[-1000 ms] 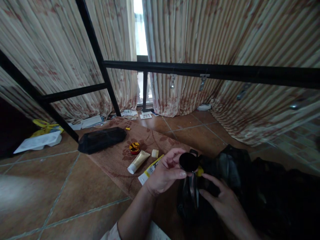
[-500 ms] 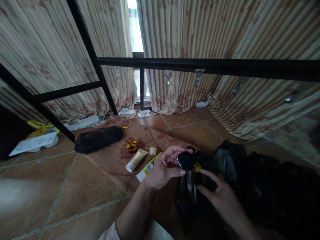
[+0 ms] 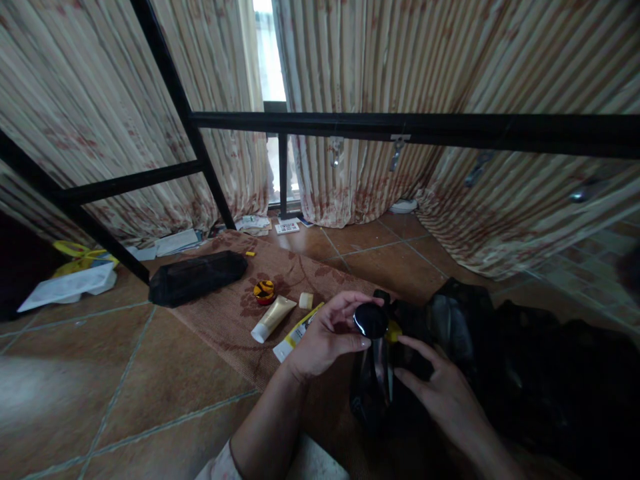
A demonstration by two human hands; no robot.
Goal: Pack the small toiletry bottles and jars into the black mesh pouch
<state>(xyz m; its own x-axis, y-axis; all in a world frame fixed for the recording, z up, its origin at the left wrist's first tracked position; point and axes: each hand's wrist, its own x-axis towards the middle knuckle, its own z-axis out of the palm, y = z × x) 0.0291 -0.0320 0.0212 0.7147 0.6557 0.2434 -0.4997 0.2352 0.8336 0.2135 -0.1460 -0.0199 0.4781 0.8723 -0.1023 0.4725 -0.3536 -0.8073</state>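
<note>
My left hand (image 3: 325, 337) is closed on a round, glossy black case (image 3: 371, 321), holding it by its edge between thumb and fingers. Below the case, a dark pouch (image 3: 367, 400) with a shiny strip at its mouth stands on the floor mat. My right hand (image 3: 440, 393) has thumb and index finger at the pouch's right side, seemingly gripping it; the other fingers are partly hidden. A small yellow thing (image 3: 394, 331) shows between the case and my right index fingertip. Left of my hands lie a yellow-and-white tube (image 3: 295, 340), a gold tube with white cap (image 3: 273, 320) and a cream-coloured block (image 3: 306, 301).
A red-and-amber round jar (image 3: 265, 292) and a long black mesh pouch (image 3: 200, 277) rest on the brown mat (image 3: 225, 333). Dark bags (image 3: 530, 373) fill the right. A black metal frame (image 3: 400, 127) crosses before striped curtains (image 3: 390, 60). Papers (image 3: 177, 243) lie by the curtain.
The black case has tilted slightly, and more of the yellow thing shows beside it. Both hands are nearly where they were.
</note>
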